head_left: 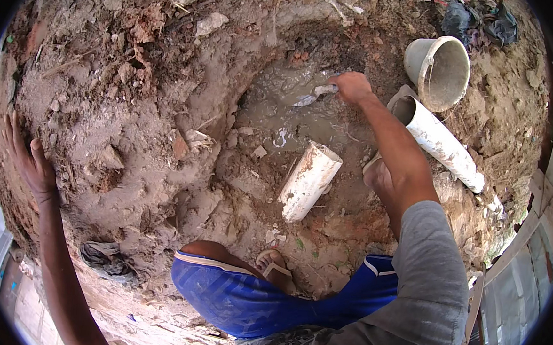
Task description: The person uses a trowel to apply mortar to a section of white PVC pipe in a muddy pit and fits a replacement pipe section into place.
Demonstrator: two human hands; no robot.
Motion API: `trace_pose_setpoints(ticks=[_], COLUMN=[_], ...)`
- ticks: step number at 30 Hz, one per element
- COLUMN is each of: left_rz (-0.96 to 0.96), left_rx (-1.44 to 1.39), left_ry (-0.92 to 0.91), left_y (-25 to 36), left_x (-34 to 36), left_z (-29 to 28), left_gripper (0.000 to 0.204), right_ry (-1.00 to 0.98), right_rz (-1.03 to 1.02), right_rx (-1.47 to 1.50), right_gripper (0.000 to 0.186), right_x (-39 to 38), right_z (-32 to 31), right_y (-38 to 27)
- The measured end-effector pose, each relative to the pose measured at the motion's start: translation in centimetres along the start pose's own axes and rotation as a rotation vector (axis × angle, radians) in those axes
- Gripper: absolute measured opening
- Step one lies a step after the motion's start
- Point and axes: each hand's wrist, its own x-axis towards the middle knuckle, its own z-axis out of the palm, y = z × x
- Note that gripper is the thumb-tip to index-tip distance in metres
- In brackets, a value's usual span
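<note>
Our right hand reaches far into pit, fingers closed round trowel; blade rests on wet grey mud. Our left hand lies flat, fingers spread, on dirt bank at left. White pipe stands tilted near pit centre. Second white pipe lies right of forearm. Grey bucket sits far right, tipped on its side.

Matt plastic pipe; wet, perhaps glossy mud.
</note>
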Motion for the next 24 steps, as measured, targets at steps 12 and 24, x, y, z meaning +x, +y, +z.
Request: trace_pose_setpoints(ticks=[12,24], left_rz=[-0.014,-0.008], left_rx=[0.000,-0.036], left_ry=[-0.004,-0.007], left_y=[-0.4,0.5], left_x=[-0.2,0.5], left_z=[-0.2,0.2], left_gripper=[0.074,0.076], right_ry=[0.120,0.282], right_rz=[-0.011,0.164], right_rx=[-0.140,0.140], right_gripper=[0.037,0.038], right_x=[0.1,-1.1], right_z=[-0.3,-0.3], right_y=[0.5,-0.8])
